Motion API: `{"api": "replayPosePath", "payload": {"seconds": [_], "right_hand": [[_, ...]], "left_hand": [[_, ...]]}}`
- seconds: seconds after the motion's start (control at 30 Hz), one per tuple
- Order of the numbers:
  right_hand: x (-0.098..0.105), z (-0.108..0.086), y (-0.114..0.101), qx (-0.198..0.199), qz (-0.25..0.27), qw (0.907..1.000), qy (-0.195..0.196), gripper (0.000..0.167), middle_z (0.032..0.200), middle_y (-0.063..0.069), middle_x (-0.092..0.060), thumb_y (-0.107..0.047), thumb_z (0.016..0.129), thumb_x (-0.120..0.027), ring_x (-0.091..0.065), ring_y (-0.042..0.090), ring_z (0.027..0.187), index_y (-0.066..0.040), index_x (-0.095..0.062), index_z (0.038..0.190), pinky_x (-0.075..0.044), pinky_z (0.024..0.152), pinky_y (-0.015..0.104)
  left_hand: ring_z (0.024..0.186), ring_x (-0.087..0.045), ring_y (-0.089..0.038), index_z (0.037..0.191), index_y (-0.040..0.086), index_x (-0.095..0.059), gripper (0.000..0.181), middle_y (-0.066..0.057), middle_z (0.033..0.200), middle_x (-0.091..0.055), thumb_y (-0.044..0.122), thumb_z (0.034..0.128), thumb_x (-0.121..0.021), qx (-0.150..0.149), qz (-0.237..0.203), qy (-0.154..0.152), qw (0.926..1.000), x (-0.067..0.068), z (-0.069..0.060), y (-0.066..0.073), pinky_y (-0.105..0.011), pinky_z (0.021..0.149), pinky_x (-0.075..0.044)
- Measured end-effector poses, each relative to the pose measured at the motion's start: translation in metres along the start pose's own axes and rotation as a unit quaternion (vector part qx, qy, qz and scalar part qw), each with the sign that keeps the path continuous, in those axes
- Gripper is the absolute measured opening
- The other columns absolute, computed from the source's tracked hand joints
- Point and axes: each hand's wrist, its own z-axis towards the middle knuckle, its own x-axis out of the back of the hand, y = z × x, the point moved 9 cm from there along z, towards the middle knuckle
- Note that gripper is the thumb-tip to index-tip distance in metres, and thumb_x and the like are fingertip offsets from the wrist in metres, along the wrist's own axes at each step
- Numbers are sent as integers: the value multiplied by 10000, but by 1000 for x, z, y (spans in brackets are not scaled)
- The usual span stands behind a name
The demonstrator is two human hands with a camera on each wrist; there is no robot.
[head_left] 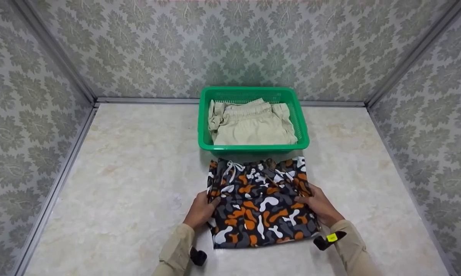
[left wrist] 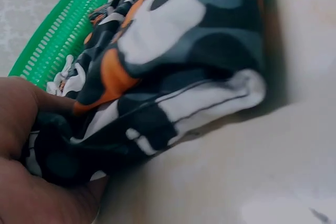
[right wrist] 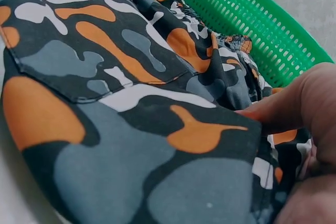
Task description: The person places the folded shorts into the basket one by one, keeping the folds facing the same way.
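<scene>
Folded shorts (head_left: pixel 261 209) in an orange, white, grey and black camouflage print lie in front of the basket, a white drawstring bow at their waistband. My left hand (head_left: pixel 200 210) grips their left side, thumb on top and fingers beneath. On the opposite side my right hand (head_left: pixel 322 207) holds the edge the same way. In the left wrist view the left hand (left wrist: pixel 31 145) pinches the layered fabric, its hem (left wrist: pixel 210 98) showing a white fold. The right wrist view shows the right thumb (right wrist: pixel 286 103) pressing on the cloth; the fingers below are partly hidden.
A green plastic basket (head_left: pixel 253 147) stands against the back wall, just beyond the shorts. Folded beige trousers or shorts (head_left: pixel 257 124) lie in it. Patterned panels (head_left: pixel 234 50) enclose the pale marbled table (head_left: pixel 138 172) at the back and both sides.
</scene>
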Motion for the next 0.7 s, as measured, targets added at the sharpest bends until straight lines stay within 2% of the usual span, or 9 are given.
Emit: {"api": "replayPosePath", "payload": {"seconds": [0.17, 0.33, 0.5, 0.7], "right_hand": [[-6, -8, -7, 174, 18, 9997, -150, 594, 1331, 181, -558, -7, 950, -639, -646, 267, 1095, -2, -416, 1501, -557, 894, 387], [-13, -25, -21, 348, 111, 9987, -347, 636, 1314, 179, -563, -56, 956, -676, -660, 271, 1086, 23, -382, 1514, -561, 898, 398], [-17, -43, -44, 553, 190, 9970, -499, 661, 1337, 163, -542, -78, 957, -687, -638, 264, 1113, 27, -364, 1524, -550, 918, 392], [-21, -62, -74, 926, -9, 9936, -646, 606, 1359, 173, -527, -78, 963, -678, -617, 278, 1138, 37, -412, 1495, -543, 934, 391]], "left_hand": [[766, -572, -177, 1070, -4, -637, 144, -62, 876, -601, 120, 1017, -586, 14, -63, -143, 9999, 6, -11, 4, -325, 703, -464], [790, -573, -184, 1119, -24, -634, 185, -80, 914, -612, 126, 1017, -602, -107, -463, -192, 9987, 16, -30, 16, -334, 717, -464], [797, -604, -179, 1165, -42, -631, 231, -91, 921, -631, 133, 1015, -614, -111, -828, -313, 9960, 29, -45, 34, -327, 715, -486], [834, -670, -183, 1209, -37, -622, 262, -89, 952, -687, 140, 1018, -599, -231, -732, -591, 9953, 43, -59, 65, -325, 732, -525]]}}
